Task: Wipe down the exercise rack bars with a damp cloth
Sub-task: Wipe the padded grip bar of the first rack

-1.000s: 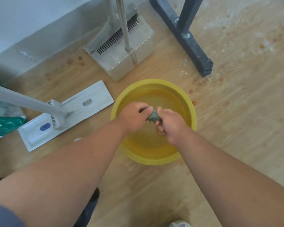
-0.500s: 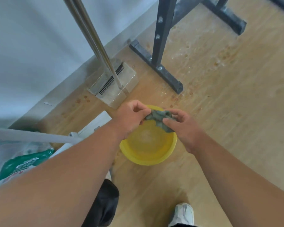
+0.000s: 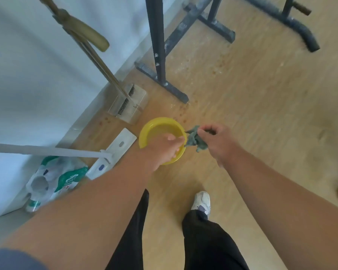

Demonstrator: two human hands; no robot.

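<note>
Right hand (image 3: 216,142) pinches the cloth (image 3: 196,139), fingers curled round its upper edge; the cloth hangs crumpled, grey-green, below and left of those fingertips. Left hand (image 3: 164,148) reaches toward it, fingers loosely extended, tips touching or nearly touching the cloth's left side; contact hard to tell through blur. Basin (image 3: 147,133), yellow, sits on the floor (image 3: 261,114) under the left fingers, partly hidden by that hand; the cloth hangs just past the basin's right rim. Rack (image 3: 158,45), dark upright bar with a floor foot, stands well beyond the fingertips, apart from both hands. Dustpan (image 3: 128,105) and flat mop (image 3: 109,152) lie left of the left hand, near the wall (image 3: 37,75). Shoe (image 3: 202,200) below the hands.
</note>
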